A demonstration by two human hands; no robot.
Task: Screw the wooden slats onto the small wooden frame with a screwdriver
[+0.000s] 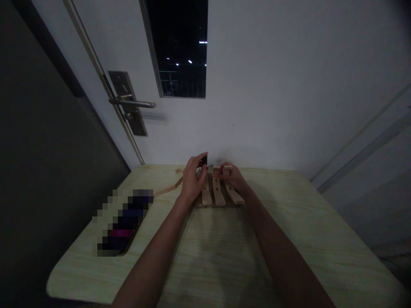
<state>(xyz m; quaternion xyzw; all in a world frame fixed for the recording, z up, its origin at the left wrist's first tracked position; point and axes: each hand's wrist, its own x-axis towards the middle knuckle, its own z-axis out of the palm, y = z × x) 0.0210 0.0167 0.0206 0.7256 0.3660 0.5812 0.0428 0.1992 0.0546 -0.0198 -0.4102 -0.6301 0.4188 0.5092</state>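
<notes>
Three curved wooden slats with small holes stand side by side on a brownish base (224, 201) near the back of the table. My left hand (192, 182) is at the left slat (206, 194), with a small dark flat piece (204, 160) between its thumb and forefinger. Around the upper end of the right slat (234, 194) curl the fingers of my right hand (236, 177), and its fingertips reach the middle slat (218, 192). Left of my left hand lies a bent wooden strip (168, 189), its far end partly hidden behind the hand.
A phone (135, 222), blurred by blocks, lies on the left of the pale wood-grain table (289, 239). Just behind the table is a white door (272, 85) with a metal handle (135, 103) and a dark window (180, 47). A dark panel (48, 171) borders the left side.
</notes>
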